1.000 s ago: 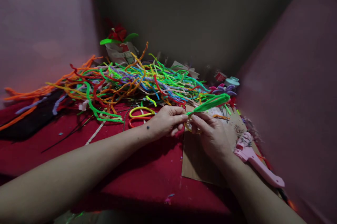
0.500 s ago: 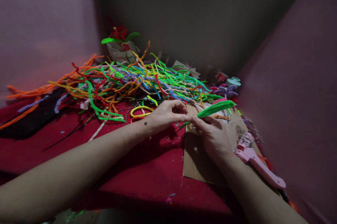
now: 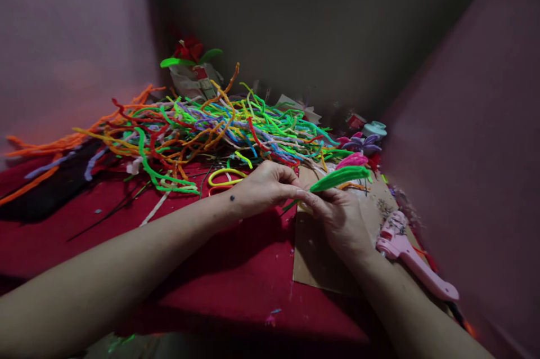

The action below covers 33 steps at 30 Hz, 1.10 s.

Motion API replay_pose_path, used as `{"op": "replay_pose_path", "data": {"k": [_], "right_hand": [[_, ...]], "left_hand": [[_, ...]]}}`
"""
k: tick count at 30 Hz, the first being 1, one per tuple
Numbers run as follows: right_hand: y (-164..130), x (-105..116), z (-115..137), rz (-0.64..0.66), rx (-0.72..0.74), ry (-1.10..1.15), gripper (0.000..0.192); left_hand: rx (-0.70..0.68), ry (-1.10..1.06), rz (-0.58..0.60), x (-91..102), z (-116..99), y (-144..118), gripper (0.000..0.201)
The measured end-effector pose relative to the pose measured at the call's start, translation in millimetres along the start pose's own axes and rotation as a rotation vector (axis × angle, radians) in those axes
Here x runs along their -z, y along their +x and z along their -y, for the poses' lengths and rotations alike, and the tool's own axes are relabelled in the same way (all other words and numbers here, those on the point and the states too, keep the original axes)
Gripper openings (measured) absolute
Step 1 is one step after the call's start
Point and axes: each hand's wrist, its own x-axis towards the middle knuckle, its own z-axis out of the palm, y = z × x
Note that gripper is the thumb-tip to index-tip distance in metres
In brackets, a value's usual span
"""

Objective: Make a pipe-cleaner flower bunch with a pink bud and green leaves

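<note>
At the far left of the frame we see orange fuzzy pipe cleaners trailing across the red cloth-covered table (image 3: 236, 286). Moving right, the big tangled heap of multicoloured pipe cleaners (image 3: 202, 128) fills the upper middle, with a red paper flower with green leaves (image 3: 189, 55) standing behind it. Just below the heap lie yellow and orange pipe-cleaner loops (image 3: 225, 177).

At the centre our left hand (image 3: 264, 189) has its fingers curled in, thumb and forefinger pinched on the thin stem end of the green leaf-shaped pipe-cleaner piece (image 3: 341, 176). Touching it on the right, our right hand (image 3: 340, 215) is likewise closed, its fingertips gripping the same stem just beside the left ones. The leaf juts up and to the right above the brown cardboard sheet (image 3: 314, 260), clear of it.

Further right sit a purple pipe-cleaner flower (image 3: 360, 144) and a pale teal round container (image 3: 374, 129), and at lower right a pink plastic glue gun (image 3: 415, 263) lies on the table.
</note>
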Motion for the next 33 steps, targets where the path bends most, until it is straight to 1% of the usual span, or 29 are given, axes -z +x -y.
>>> {"op": "replay_pose_path", "data": {"k": [2,6,10,14,16,19,21,23,25,29,31,33], "right_hand": [[0,0,0,-0.005,0.004,0.007,0.024],[-2,0,3,0.028,-0.010,0.081,0.018],[-4,-1,5,0.032,-0.051,0.212,0.015],[-3,-4,-3,0.040,-0.101,0.388,0.012],[-3,-5,-8,0.078,-0.131,0.488,0.011],[-2,-5,-13,0.120,-0.180,0.589,0.013],[-1,-5,-13,0.144,-0.209,0.630,0.017],[0,-4,-12,0.168,-0.229,0.671,0.020],[2,-3,-11,0.163,-0.239,0.693,0.020],[4,-2,-12,0.138,-0.239,0.671,0.018],[4,-3,-12,0.149,-0.227,0.683,0.020],[4,-3,-11,0.148,-0.226,0.700,0.022]], "left_hand": [[-0.010,0.038,0.033,2.5,2,0,0.024],[-0.050,0.060,0.091,3.2,2,-2,0.025],[-0.028,0.005,0.078,-1.6,-2,-5,0.024],[-0.029,-0.014,0.076,-4.9,-2,-6,0.026],[-0.058,0.021,0.065,-5.4,-2,-7,0.026],[-0.151,0.049,0.063,-5.7,-3,-10,0.022],[-0.198,0.014,0.076,-5.9,-4,-12,0.020],[-0.209,-0.058,0.095,-5.5,-4,-12,0.019],[-0.189,-0.149,0.083,-3.9,-2,-9,0.020],[-0.179,-0.299,-0.010,3.0,7,0,0.021],[-0.190,-0.323,-0.030,6.3,10,3,0.022],[-0.187,-0.291,-0.033,7.6,11,4,0.023]]}}
